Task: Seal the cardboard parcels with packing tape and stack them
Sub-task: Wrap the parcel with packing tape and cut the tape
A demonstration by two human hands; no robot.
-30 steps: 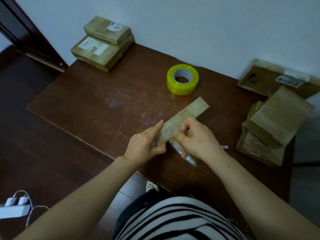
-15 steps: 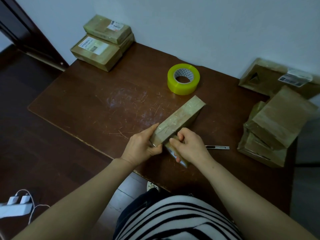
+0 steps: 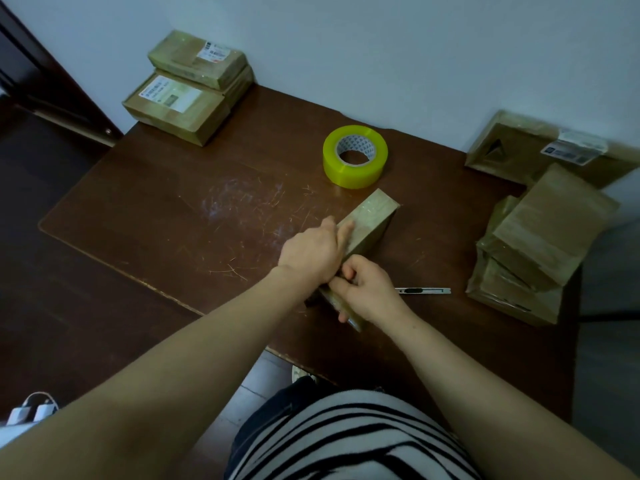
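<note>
A long, narrow cardboard parcel (image 3: 372, 218) wrapped in shiny tape lies on its side on the dark wooden table (image 3: 194, 216), running from my hands toward the tape roll. My left hand (image 3: 313, 252) lies over the parcel's middle, fingers pressing along its top face. At the near end, my right hand (image 3: 363, 292) grips the parcel, fingers curled round the end. A yellow roll of packing tape (image 3: 355, 156) sits flat just beyond the parcel.
A utility knife (image 3: 422, 290) lies right of my right hand. Two stacked labelled parcels (image 3: 187, 86) sit at the far left corner. A loose pile of parcels (image 3: 533, 251) fills the right edge, a larger labelled one (image 3: 540, 150) behind against the wall.
The parcel was tipped down from a raised tilt to rest on the table. My left hand slid forward along its top; my right hand stayed at the near end.
</note>
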